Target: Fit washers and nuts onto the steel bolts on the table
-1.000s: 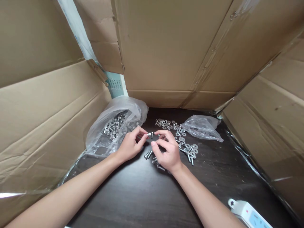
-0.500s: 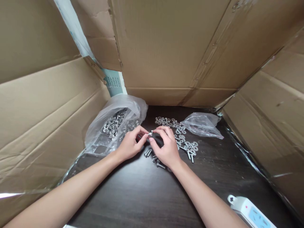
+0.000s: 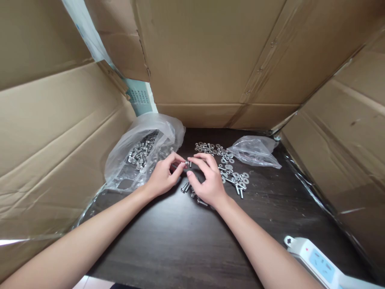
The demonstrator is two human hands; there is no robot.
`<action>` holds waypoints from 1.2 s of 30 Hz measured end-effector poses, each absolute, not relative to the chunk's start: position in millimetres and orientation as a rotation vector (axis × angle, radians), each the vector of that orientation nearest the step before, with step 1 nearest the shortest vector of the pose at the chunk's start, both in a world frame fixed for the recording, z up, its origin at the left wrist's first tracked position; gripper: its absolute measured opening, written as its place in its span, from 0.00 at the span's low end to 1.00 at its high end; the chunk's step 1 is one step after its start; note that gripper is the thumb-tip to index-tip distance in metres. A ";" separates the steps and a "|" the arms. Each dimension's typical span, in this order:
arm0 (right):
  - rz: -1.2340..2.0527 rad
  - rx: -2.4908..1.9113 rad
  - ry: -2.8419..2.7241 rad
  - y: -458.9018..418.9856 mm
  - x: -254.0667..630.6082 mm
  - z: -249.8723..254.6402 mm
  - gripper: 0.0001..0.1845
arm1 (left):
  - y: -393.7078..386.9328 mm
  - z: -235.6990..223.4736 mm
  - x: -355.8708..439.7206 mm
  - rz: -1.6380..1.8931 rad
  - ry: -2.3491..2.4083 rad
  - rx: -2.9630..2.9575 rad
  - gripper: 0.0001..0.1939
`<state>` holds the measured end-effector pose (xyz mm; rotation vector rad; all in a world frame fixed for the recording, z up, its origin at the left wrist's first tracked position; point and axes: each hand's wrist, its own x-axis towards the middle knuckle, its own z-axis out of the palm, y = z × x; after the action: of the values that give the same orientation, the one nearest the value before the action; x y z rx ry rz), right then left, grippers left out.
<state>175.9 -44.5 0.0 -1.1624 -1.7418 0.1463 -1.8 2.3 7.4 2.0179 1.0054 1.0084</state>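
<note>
My left hand (image 3: 165, 173) pinches a small silver bolt (image 3: 185, 163) between thumb and fingertips; its exact shape is partly hidden. Facing it, my right hand (image 3: 209, 178) has its thumb and index finger apart, with the index fingertip close to the bolt. Another short piece of metal shows just under that fingertip, and I cannot tell whether it is touched. Below the hands, several loose bolts (image 3: 185, 187) lie on the dark table (image 3: 168, 241), some partly covered by my right hand.
A clear plastic bag (image 3: 120, 160) full of bolts lies at left. Right of my hands are scattered washers, nuts and bolts (image 3: 237, 180), with a flatter plastic bag (image 3: 255, 150) behind. Cardboard walls (image 3: 210, 52) enclose the table; a white power strip (image 3: 319, 257) sits front right.
My right thumb has moved away from the bolt, leaving a gap between thumb and index finger. My left hand keeps its pinch. The whole view has shifted slightly.
</note>
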 end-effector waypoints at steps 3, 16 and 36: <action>0.166 -1.249 -1.735 -42.4 176.4 -2.9 0.13 | 1.0 8.3 -1.8 1.014 0.994 2.052 0.07; 0.223 -1.220 -1.742 -41.4 176.9 -3.9 0.05 | 2.8 5.5 -1.0 1.044 0.985 2.048 0.07; 0.239 -1.216 -1.728 -40.0 176.8 -3.8 0.08 | -0.8 7.3 0.2 0.961 0.905 2.091 0.06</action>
<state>176.8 -40.0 -3.8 -1.2162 -1.7277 0.2387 0.2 -0.8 7.3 2.0908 0.9045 0.9606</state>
